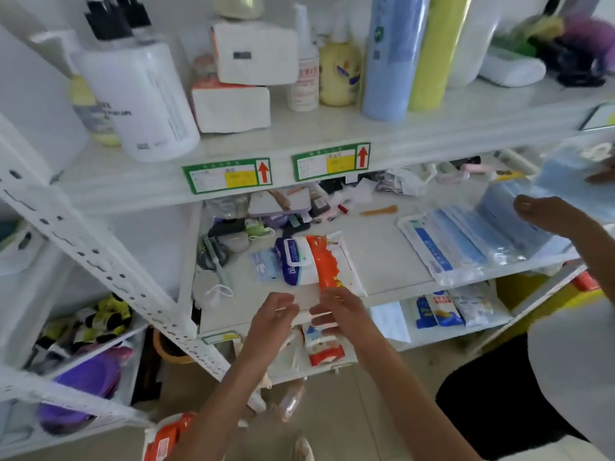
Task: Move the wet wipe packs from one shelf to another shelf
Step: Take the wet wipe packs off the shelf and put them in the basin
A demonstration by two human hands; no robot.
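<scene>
An orange-and-white wet wipe pack (327,261) lies on the middle shelf (382,271) beside a blue-and-white pack (294,261). My right hand (342,311) is at the shelf's front edge, its fingertips touching the orange pack's near end. My left hand (271,316) hovers just left of it, fingers loosely bent and holding nothing. Below my hands, more orange-and-white packs (322,347) lie on the lower shelf, partly hidden by my right wrist. Another orange pack (164,439) shows at the bottom left.
Another person's hand (540,216) handles blue face masks (466,241) on the right of the middle shelf. Small clutter fills the shelf's back. Bottles (143,98), tissue packs and rolls stand on the top shelf. A perforated white upright (109,261) runs diagonally on the left.
</scene>
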